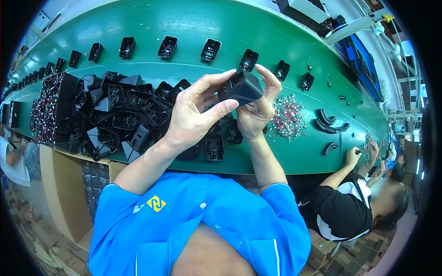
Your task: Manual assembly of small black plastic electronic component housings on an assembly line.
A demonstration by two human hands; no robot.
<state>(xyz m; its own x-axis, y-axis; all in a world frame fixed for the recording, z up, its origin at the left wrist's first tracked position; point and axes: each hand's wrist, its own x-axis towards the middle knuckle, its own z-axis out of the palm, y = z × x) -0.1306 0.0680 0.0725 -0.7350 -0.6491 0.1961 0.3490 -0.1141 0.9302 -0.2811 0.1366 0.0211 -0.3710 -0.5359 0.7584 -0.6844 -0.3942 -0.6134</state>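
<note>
Above the green table, I hold up a black plastic housing (248,87), tilted, with a smooth outer side toward me. My left hand (195,108) grips its left side, the thumb across the near face and the fingers at the top edge. My right hand (254,115) closes round it from below and from the right, its index finger bent beside the far corner. The palm side and some fingertips are hidden behind the housing. Below and left of my hands lies a heap of similar black housings (124,119), several with their hollow insides facing up.
A row of housings (210,49) with small parts inside runs along the green table (193,27). A pile of red-and-white wired parts (289,117) lies right of my hands, with curved black strips (330,123) beyond. A cardboard box (62,184) stands below left; a co-worker (340,207) sits at right.
</note>
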